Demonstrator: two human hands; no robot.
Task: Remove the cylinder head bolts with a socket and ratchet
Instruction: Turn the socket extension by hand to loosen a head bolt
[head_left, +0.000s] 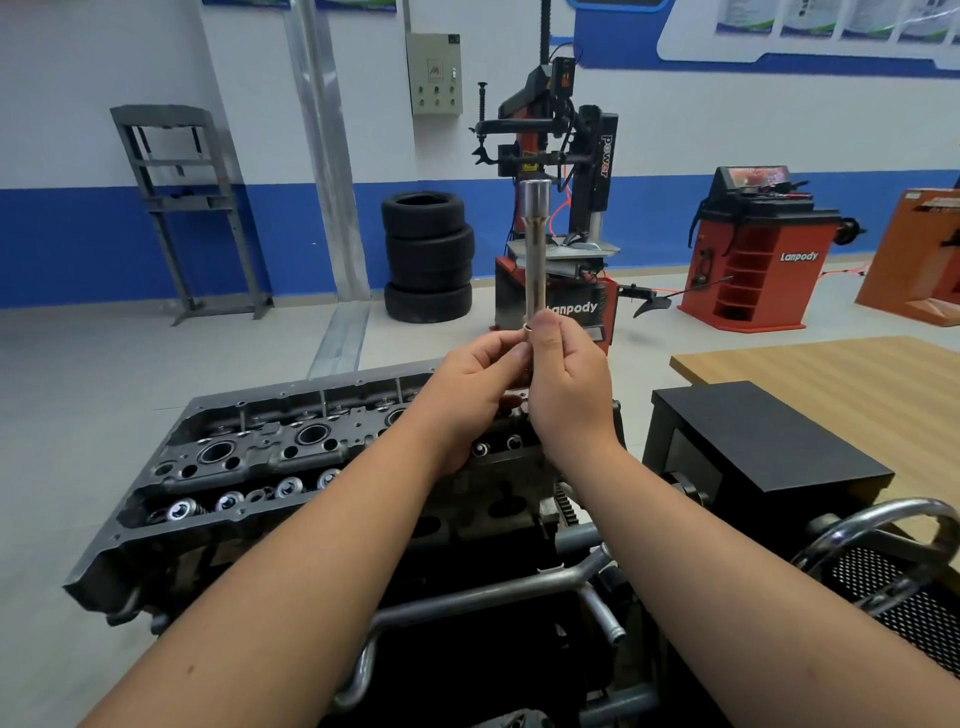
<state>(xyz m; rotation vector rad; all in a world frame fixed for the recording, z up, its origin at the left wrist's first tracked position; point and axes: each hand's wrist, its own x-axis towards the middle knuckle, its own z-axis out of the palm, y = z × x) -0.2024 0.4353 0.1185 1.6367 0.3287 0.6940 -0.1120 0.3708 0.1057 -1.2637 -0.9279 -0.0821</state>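
We hold a long head bolt (534, 260) upright above the cylinder head (249, 457), our right hand (569, 384) gripping its lower end and our left hand (475, 379) pinching it just beside, so both grips are closed on the bolt. If either grip slackens, we judge the bolt could drop onto the open valve gear, and a small ring (527, 327) at our fingertips could slip off and be lost in the head. The engine sits on a tubular stand (519, 587) beside a wooden counter (831, 374), in a workshop with stacked tyres (428, 254), a tyre changer (556, 208) and a wheel balancer (753, 249).
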